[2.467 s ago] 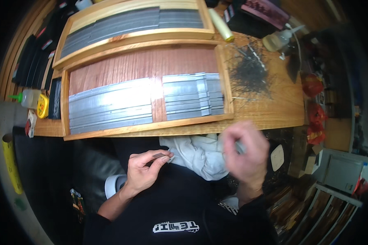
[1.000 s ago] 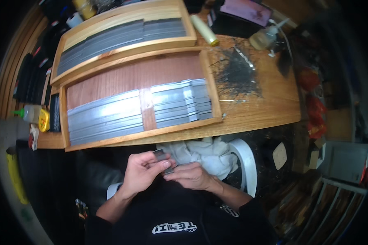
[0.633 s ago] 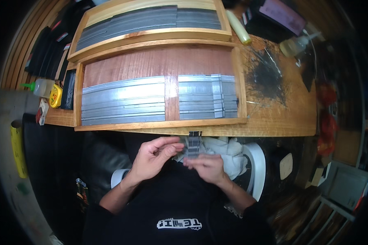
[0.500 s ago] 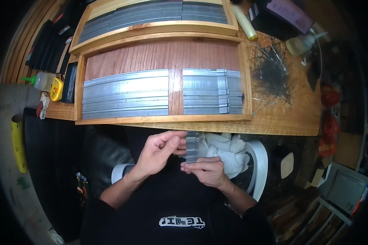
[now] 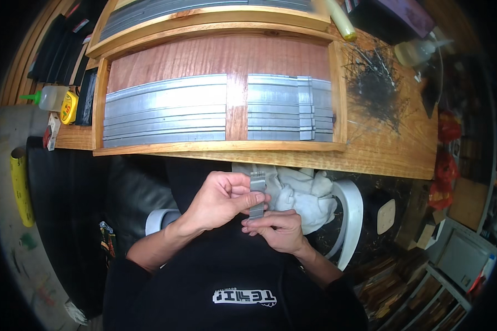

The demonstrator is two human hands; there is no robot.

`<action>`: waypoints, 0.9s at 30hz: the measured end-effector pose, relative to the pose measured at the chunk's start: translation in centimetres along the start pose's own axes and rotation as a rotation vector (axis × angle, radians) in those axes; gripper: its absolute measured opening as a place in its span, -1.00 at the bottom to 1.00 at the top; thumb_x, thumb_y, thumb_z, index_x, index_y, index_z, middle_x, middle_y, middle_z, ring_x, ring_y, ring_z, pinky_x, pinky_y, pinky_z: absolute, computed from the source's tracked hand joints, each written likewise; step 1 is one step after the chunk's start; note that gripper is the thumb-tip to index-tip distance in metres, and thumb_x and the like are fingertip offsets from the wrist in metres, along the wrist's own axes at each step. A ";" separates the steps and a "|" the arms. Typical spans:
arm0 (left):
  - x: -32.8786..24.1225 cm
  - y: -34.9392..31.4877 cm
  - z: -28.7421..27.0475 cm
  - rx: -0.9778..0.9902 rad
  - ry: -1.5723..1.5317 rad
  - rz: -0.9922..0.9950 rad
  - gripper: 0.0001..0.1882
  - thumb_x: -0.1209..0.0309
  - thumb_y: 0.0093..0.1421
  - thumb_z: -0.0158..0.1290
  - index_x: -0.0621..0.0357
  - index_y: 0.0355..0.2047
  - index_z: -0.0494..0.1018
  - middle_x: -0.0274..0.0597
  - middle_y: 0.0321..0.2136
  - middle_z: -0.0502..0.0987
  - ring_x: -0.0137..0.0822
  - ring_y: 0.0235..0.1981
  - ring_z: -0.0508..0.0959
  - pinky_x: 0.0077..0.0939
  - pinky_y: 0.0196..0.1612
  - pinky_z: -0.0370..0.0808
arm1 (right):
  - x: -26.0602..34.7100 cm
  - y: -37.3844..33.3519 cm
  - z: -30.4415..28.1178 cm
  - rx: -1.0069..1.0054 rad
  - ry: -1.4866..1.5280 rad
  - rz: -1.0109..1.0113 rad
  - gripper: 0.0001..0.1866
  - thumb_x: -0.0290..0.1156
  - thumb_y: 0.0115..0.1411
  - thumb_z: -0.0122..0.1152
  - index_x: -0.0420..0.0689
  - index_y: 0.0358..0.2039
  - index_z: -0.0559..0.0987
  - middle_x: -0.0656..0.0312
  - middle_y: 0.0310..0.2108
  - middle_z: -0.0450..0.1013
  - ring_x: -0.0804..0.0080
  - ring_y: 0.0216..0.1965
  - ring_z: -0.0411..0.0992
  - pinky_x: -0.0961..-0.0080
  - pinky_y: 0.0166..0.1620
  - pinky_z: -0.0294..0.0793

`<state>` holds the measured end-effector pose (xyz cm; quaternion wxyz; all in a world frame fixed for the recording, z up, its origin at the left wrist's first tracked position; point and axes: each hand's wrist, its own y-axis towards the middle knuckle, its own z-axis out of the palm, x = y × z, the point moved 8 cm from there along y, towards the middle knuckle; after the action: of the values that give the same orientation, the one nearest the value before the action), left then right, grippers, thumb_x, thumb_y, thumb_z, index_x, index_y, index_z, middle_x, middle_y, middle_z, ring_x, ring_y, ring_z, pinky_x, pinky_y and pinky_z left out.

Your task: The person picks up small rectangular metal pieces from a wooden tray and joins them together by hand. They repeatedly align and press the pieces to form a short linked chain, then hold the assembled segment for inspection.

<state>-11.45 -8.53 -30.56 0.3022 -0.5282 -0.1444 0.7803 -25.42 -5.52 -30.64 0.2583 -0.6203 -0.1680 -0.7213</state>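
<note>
Between my two hands, just in front of the bench edge, is a short, narrow stack of grey metal strips [image 5: 257, 182], standing roughly upright in the view. My left hand [image 5: 216, 199] grips it from the left, thumb across its face and fingertips showing at its right side. Its lower end is pinched by the thumb and fingers of my right hand [image 5: 280, 229]. Beyond them, a shallow wooden tray [image 5: 221, 148] holds rows of flat grey metal strips [image 5: 165, 110] left and right of a bare wooden divide, with a short overlapping column [image 5: 306, 107] near its right end.
Behind stands a second wooden tray [image 5: 215, 20] of strips. Thin dark metal scraps [image 5: 373, 88] lie on the bench's right, near a squeeze bottle [image 5: 414, 52]. Left are a green-tipped bottle [image 5: 54, 98] and yellow tape measure [image 5: 69, 107]. A white cloth [image 5: 303, 198] hangs over the chair [image 5: 350, 220].
My left thumb has come down onto the face of the metal strips, and the fingers have closed round them. The right hand keeps its pinch. The trays sit slightly higher in view.
</note>
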 end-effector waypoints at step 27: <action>-0.3 -1.3 0.2 0.159 -0.052 -0.052 -0.84 0.47 0.40 0.17 0.31 -0.12 0.62 -0.17 -0.28 0.72 -0.43 -0.26 0.72 -0.59 -0.23 0.66 | 1.8 4.3 -2.4 -0.192 0.145 0.232 -0.89 -0.55 0.40 0.23 -0.34 -0.15 0.59 0.23 -0.36 0.57 0.65 -0.38 0.55 0.71 -0.35 0.54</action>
<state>-11.10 -7.66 -29.59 0.3598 -0.4782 -0.1033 0.7945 -25.06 -10.67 -29.58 0.2909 -0.6038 -0.0068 -0.7421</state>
